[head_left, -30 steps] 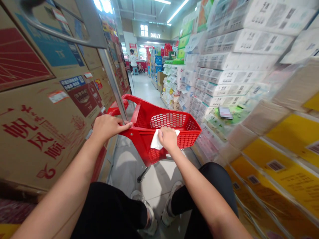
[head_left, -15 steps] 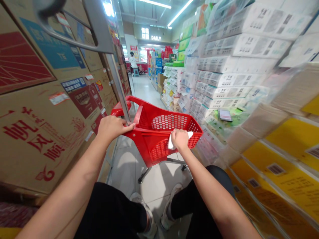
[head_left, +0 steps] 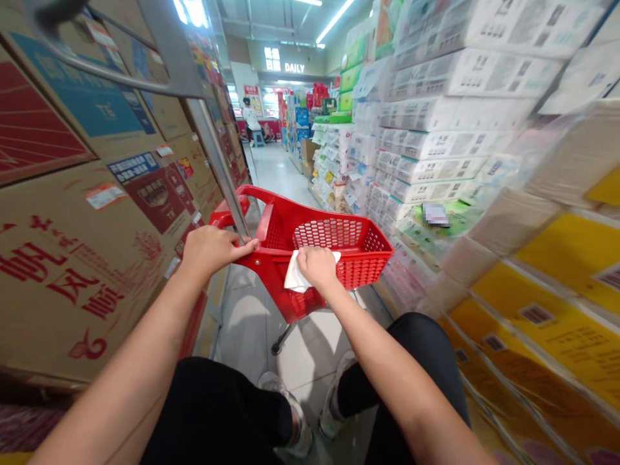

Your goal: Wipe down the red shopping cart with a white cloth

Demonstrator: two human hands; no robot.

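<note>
A small red plastic shopping cart [head_left: 361, 274] with perforated basket sides stands in front of me. My left hand [head_left: 213, 248] grips the cart's near rear corner, close to the foot of its metal pole [head_left: 220, 161], with the thumb along the rim. My right hand [head_left: 317, 265] is closed around a white cloth [head_left: 294, 274] and presses it against the near side of the basket, just under the top rim. Part of the cloth sticks out on both sides of the fist.
Stacked cardboard cartons [head_left: 58, 278] line the left. To the right rise wrapped white paper packs [head_left: 431, 145] and yellow packages [head_left: 557, 310]. Tiled floor [head_left: 278, 174] runs down the aisle, where a person [head_left: 250, 117] sits on a blue stool [head_left: 258, 138].
My right hand has slid the cloth leftward along the basket's side, from near its front end toward the middle. My left hand keeps its hold on the cart.
</note>
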